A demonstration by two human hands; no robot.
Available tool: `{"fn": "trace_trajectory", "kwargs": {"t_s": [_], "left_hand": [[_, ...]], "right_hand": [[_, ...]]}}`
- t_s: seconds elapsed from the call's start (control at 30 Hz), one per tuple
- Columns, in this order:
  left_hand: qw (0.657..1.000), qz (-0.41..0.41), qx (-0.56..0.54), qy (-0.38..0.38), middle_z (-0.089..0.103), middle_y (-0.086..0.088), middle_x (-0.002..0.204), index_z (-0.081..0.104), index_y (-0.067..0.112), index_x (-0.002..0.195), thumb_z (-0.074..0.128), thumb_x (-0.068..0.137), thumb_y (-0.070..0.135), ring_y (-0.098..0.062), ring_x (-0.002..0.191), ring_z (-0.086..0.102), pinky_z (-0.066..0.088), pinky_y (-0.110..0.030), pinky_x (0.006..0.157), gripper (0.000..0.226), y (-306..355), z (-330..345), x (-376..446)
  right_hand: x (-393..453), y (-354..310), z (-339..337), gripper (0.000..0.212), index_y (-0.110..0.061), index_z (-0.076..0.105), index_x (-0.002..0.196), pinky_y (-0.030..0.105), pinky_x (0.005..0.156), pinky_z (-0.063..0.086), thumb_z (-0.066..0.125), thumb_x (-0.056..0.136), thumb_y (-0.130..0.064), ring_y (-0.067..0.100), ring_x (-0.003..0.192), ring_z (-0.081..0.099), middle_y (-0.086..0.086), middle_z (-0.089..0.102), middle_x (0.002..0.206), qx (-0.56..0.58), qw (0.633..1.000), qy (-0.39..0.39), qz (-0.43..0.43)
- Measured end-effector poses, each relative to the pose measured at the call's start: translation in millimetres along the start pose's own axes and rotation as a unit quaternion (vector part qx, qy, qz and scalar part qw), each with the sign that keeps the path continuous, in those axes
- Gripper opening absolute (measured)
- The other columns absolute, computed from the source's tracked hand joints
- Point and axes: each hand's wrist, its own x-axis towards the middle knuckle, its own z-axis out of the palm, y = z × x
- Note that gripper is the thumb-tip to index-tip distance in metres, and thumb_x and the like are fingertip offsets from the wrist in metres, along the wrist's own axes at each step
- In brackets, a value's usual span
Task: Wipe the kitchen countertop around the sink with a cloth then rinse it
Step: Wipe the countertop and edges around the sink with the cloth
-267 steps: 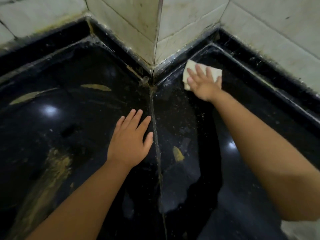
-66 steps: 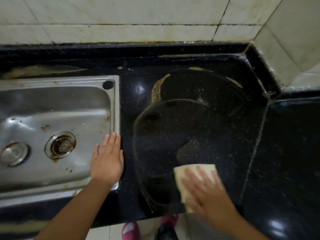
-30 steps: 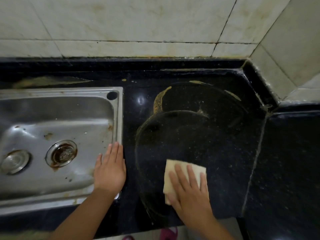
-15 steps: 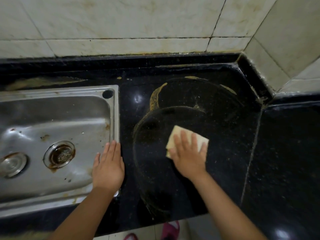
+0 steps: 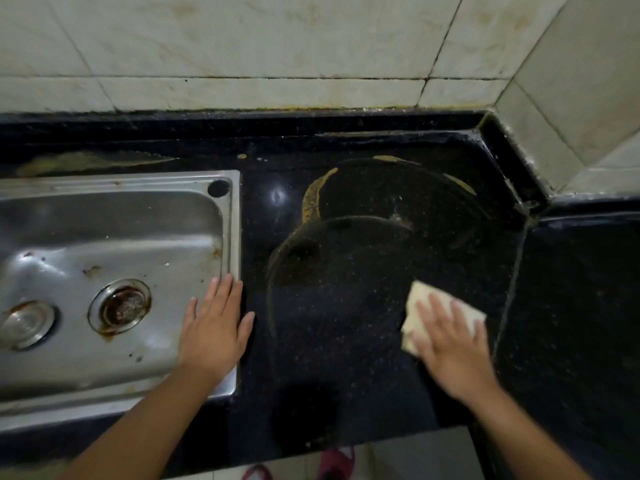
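Note:
A folded pale cloth [image 5: 420, 299] lies flat on the black speckled countertop [image 5: 346, 306], right of the sink. My right hand [image 5: 450, 344] presses down on it with straight, spread fingers and is blurred by motion. My left hand [image 5: 214, 330] rests flat on the right rim of the steel sink [image 5: 231, 237], fingers straight, thumb on the black stone. Yellow-brown ring stains [image 5: 313, 199] mark the counter behind the cloth.
The sink basin has a rusty drain [image 5: 120, 306] and a second round fitting [image 5: 26, 323] at the left. Stained white wall tiles [image 5: 277, 46] run behind and angle in at the right corner [image 5: 530, 202]. The counter's front edge [image 5: 346, 441] is near me, with pink footwear [image 5: 336, 462] below.
My right hand has slid the cloth to the right and nearer the front edge since half a second ago. The left hand stays on the sink rim.

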Motion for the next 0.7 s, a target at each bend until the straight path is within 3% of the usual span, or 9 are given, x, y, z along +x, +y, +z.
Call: {"fn": "trace_trajectory", "kwargs": {"t_s": [0.1,0.2,0.3,0.43,0.53,0.6,0.67,0.7], "left_hand": [[0.999,0.001,-0.042,0.021,0.002,-0.001,0.157,0.010,0.014,0.148,0.023,0.098,0.035,-0.016,0.144,-0.003,0.005,-0.037,0.116,0.055,1.8,-4.9,15.2],[0.999,-0.014,-0.045,0.010,-0.003,-0.001,0.157,0.005,0.014,0.148,0.024,0.099,0.031,-0.014,0.144,-0.006,0.004,-0.035,0.116,0.055,6.4,-4.3,31.7],[1.000,-0.017,-0.023,0.009,0.000,-0.003,0.157,0.009,0.013,0.148,0.014,0.098,0.039,-0.016,0.144,-0.002,0.004,-0.036,0.116,0.056,9.4,0.9,38.8],[0.996,-0.006,-0.038,0.083,0.044,-0.015,0.141,0.048,0.003,0.132,0.016,0.085,0.045,-0.032,0.134,0.035,0.028,-0.051,0.107,0.070,3.6,2.3,51.6],[0.994,-0.018,-0.042,0.102,0.050,-0.021,0.134,0.050,-0.001,0.128,0.028,0.088,0.035,-0.037,0.130,0.040,0.032,-0.053,0.105,0.058,0.4,-6.7,74.0],[0.992,-0.026,-0.057,0.114,0.043,-0.020,0.140,0.044,-0.002,0.133,0.035,0.094,0.027,-0.034,0.136,0.032,0.026,-0.049,0.110,0.049,5.4,-17.0,90.6],[0.991,-0.014,-0.059,0.117,0.038,-0.019,0.144,0.039,-0.001,0.136,0.043,0.095,0.018,-0.032,0.139,0.026,0.022,-0.046,0.113,0.045,15.4,-25.4,109.1],[0.991,-0.001,-0.057,0.118,0.037,-0.018,0.145,0.039,-0.001,0.136,0.045,0.094,0.016,-0.032,0.139,0.026,0.022,-0.046,0.113,0.046,22.0,-28.1,119.3]], "right_hand": [[74.5,18.1,-33.1,0.053,-0.034,0.002,0.147,0.053,0.114,-0.001,0.012,0.097,-0.048,0.023,0.145,-0.007,-0.007,-0.007,0.157,0.106,0.983,-0.038,0.144],[151.5,-14.0,-53.5,0.055,-0.033,-0.001,0.148,0.056,0.112,-0.007,0.012,0.097,-0.050,0.024,0.144,-0.013,-0.008,-0.012,0.157,0.128,0.975,-0.037,0.180],[208.5,-76.5,-62.8,0.054,-0.033,-0.002,0.147,0.056,0.111,-0.009,0.011,0.097,-0.049,0.026,0.143,-0.014,-0.007,-0.012,0.157,0.144,0.984,-0.044,0.091],[215.8,-162.4,-58.4,0.053,-0.031,-0.003,0.147,0.055,0.111,-0.010,0.012,0.098,-0.045,0.027,0.143,-0.015,-0.006,-0.013,0.157,0.091,0.988,-0.050,-0.112],[172.2,-175.1,-44.9,0.054,-0.031,0.004,0.148,0.053,0.112,-0.008,0.013,0.096,-0.047,0.025,0.144,-0.012,-0.005,-0.006,0.158,0.052,0.967,-0.049,-0.245],[132.3,-145.1,-29.1,0.061,-0.031,0.025,0.144,0.049,0.113,0.001,0.014,0.088,-0.053,0.025,0.144,0.014,-0.004,0.020,0.155,0.030,0.952,-0.018,-0.303],[103.8,-89.6,-8.0,0.054,-0.034,0.043,0.130,0.041,0.108,0.009,0.022,0.085,-0.055,0.023,0.132,0.040,-0.007,0.051,0.138,0.019,0.958,0.021,-0.284],[95.0,-55.4,-2.4,0.048,-0.034,0.042,0.128,0.039,0.107,0.007,0.021,0.090,-0.054,0.020,0.134,0.036,-0.008,0.054,0.134,0.009,0.969,0.020,-0.247]]}}
